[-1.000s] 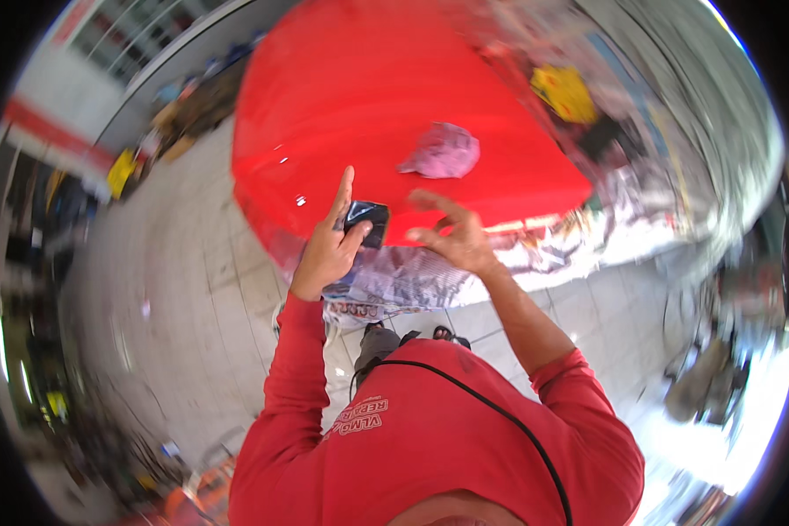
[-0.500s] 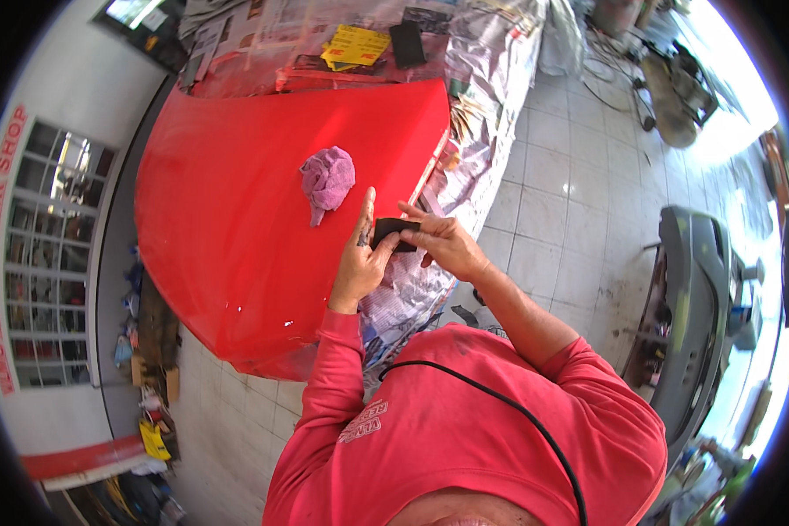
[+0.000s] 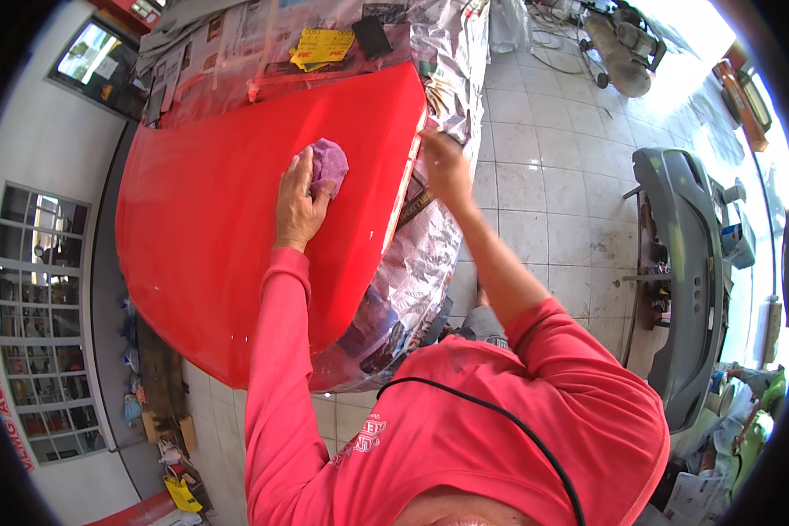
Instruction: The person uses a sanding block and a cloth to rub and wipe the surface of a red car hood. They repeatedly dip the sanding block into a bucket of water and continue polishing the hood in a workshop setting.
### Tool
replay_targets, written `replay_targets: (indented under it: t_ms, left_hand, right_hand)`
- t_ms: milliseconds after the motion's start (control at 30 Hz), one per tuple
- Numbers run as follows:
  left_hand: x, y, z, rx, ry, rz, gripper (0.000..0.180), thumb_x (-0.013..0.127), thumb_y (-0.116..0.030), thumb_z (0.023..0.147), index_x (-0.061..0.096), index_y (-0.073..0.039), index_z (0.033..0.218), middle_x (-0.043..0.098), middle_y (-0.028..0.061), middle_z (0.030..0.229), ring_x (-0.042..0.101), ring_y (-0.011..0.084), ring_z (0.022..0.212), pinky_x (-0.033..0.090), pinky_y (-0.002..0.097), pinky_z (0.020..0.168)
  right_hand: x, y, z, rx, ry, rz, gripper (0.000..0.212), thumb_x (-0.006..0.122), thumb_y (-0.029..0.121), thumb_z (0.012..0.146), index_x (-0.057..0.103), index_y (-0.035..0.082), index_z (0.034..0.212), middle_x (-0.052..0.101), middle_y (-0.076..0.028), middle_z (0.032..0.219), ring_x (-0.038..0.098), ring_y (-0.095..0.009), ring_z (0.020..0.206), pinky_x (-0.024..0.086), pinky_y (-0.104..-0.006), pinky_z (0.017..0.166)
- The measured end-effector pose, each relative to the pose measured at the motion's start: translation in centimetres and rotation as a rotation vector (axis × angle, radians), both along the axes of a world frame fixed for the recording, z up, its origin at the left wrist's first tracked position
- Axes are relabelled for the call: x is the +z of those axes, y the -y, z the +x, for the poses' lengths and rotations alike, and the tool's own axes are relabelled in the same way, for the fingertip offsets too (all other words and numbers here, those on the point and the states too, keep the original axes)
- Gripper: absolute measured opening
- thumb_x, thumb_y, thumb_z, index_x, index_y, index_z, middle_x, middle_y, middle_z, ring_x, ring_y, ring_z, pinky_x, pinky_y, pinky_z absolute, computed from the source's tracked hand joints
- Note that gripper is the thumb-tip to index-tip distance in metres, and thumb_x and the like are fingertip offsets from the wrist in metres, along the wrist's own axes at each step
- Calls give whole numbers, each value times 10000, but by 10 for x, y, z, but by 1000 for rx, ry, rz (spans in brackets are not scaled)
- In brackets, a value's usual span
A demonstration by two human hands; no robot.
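A red car hood panel (image 3: 237, 219) lies in front of me. On its upper right part, my left hand (image 3: 298, 206) is closed around a crumpled pink cloth (image 3: 330, 167) that rests against the red surface. My right hand (image 3: 447, 171) is past the panel's right edge, above the covered side, and is smeared by motion. A small black sheet (image 3: 452, 138) shows at its fingers; most of it is hidden or blurred.
Yellow sheets (image 3: 323, 47) and a black pad (image 3: 373, 37) lie beyond the panel on paper covering. Silvery foil-like covering (image 3: 438, 237) hangs along the right. A grey bumper (image 3: 679, 280) stands farther right, and an air compressor (image 3: 618, 57) stands at upper right on the tiled floor.
My hands have parted. The left has moved forward and taken hold of the pink cloth. The right has moved forward and outward with the black sheet. The view has shifted.
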State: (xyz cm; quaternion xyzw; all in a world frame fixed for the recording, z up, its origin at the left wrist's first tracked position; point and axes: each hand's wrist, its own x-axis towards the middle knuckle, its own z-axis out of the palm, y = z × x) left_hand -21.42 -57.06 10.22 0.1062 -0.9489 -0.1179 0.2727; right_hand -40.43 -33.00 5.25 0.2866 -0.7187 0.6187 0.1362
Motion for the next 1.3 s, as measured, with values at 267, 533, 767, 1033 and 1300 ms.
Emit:
replay_targets:
  t_ms: [267,533,767,1033,1300]
  left_hand:
    - [-31,15,12,18,-19,121,792,672,-511,1067,455,-25,1653,504,188,1677,467,371,1555,330,515,1302]
    - [-32,12,6,48,-19,85,817,670,-572,1044,489,-35,1632,537,177,1651,473,377,1552,343,549,1293]
    - [-29,14,1,25,-27,102,790,682,-550,1043,507,-43,1623,547,170,1642,472,379,1551,341,547,1295]
    - [-30,11,10,68,-14,62,772,682,-541,1043,535,-23,1596,567,181,1621,485,393,1538,340,544,1296]
    - [-27,3,-6,25,-24,129,766,691,-515,1041,519,-29,1608,553,172,1636,471,378,1552,348,551,1292]
  right_hand:
    - [-45,57,23,44,-149,230,597,585,95,1038,443,-12,1608,604,-331,1499,592,-489,1392,534,-544,1109]
    - [-53,67,29,24,-178,284,708,595,10,954,413,-38,1636,549,-327,1573,563,-490,1441,508,-548,1168]
    - [5,91,-62,-32,-39,323,571,595,179,1050,482,-22,1573,630,-303,1486,722,-505,1164,594,-556,979]
    - [-52,65,32,8,-206,324,675,623,67,998,424,-64,1630,546,-342,1570,565,-489,1441,388,-591,1245]
    - [-6,103,-112,-128,-40,410,599,547,184,1063,421,-19,1612,624,-341,1460,748,-520,904,602,-604,817]
